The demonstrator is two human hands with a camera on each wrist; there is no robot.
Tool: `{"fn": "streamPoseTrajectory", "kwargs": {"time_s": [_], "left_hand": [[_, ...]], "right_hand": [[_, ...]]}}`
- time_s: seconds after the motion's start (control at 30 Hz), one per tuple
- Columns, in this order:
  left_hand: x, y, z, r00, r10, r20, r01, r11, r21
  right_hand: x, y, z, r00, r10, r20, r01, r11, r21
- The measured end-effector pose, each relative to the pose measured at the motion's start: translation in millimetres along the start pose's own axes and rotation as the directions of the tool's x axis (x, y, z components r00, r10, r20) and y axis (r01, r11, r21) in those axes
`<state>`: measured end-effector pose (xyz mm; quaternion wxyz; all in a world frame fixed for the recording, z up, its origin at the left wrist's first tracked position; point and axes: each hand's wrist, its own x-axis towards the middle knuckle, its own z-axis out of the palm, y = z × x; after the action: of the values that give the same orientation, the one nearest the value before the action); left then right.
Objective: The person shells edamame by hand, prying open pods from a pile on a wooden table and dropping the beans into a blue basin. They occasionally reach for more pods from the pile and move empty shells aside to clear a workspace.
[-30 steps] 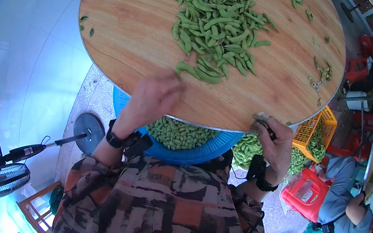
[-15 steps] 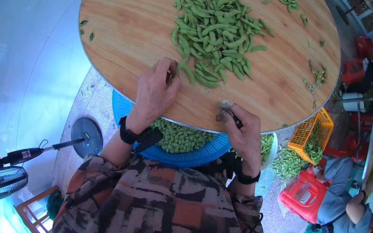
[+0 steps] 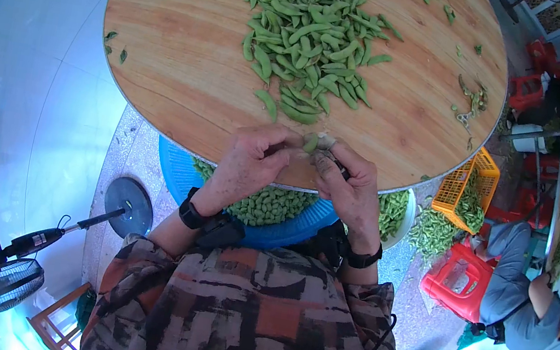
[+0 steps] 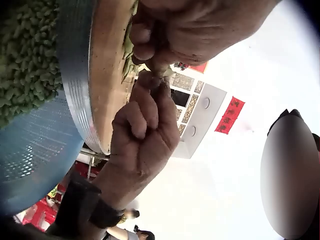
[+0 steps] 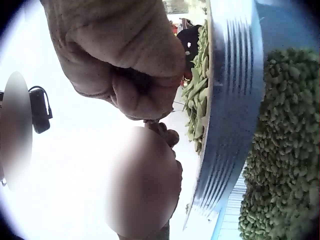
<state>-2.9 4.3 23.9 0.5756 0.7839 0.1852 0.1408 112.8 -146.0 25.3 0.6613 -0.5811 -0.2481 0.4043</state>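
In the head view both hands meet over the table's near edge. My left hand [image 3: 252, 158] pinches a green soybean pod [image 3: 310, 142] by its left side. Against the pod's other side are the fingertips of my right hand [image 3: 354, 190], which also grips a small dark tool [image 3: 345, 173], mostly hidden by the fingers. Beyond the hands lies a heap of soybean pods [image 3: 309, 37], with a single loose pod [image 3: 266, 103] at its near left. Below the table edge, a blue basket [image 3: 174, 173] holds shelled green beans [image 3: 268, 206].
The round wooden table [image 3: 168, 47] carries scraps [image 3: 471, 103] at the right. A yellow crate [image 3: 449, 194], a red stool [image 3: 461, 277] and a seated person [image 3: 522, 309] are to the right. A black fan [image 3: 2, 285] stands at the left.
My left hand has come back from the heap toward the near edge with a pod. The right hand, still gripping the dark tool, has moved left to meet it.
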Motion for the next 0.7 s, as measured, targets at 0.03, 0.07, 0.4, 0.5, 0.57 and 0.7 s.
{"fn": "streamPoseTrajectory", "kwargs": {"time_s": [0.03, 0.07, 0.4, 0.5, 0.57, 0.7], "left_hand": [[-0.1, -1.8, 1.3, 0.999, 0.032, -0.014, -0.032, 0.999, -0.009], [-0.1, -3.8, 2.5, 0.998, 0.064, -0.027, -0.064, 0.998, -0.018], [-6.9, -10.0, 4.4, 0.898, -0.131, 0.419, 0.439, 0.331, -0.836], [-4.1, -2.9, 6.2, 0.908, -0.121, 0.4, 0.397, 0.551, -0.734], [-2.9, -6.3, 9.1, 0.99, -0.033, 0.138, 0.07, 0.96, -0.273], [-3.8, 9.0, -7.2, 0.972, -0.04, 0.232, 0.035, 0.999, 0.027]], "right_hand": [[2.3, 4.4, -1.1, 0.995, -0.098, 0.015, 0.099, 0.99, -0.099], [3.8, 7.8, -2.2, 0.98, -0.194, 0.039, 0.198, 0.961, -0.195], [-2.2, -2.8, -9.7, 0.969, 0.094, 0.228, -0.19, 0.874, 0.447], [-9.9, -9.0, 0.8, 0.991, 0.137, 0.014, -0.137, 0.987, 0.083], [-11.0, -2.3, 5.0, 0.971, -0.238, 0.029, 0.231, 0.894, -0.384], [-12.0, -13.7, 11.5, 0.941, -0.33, 0.067, 0.315, 0.79, -0.527]]}}
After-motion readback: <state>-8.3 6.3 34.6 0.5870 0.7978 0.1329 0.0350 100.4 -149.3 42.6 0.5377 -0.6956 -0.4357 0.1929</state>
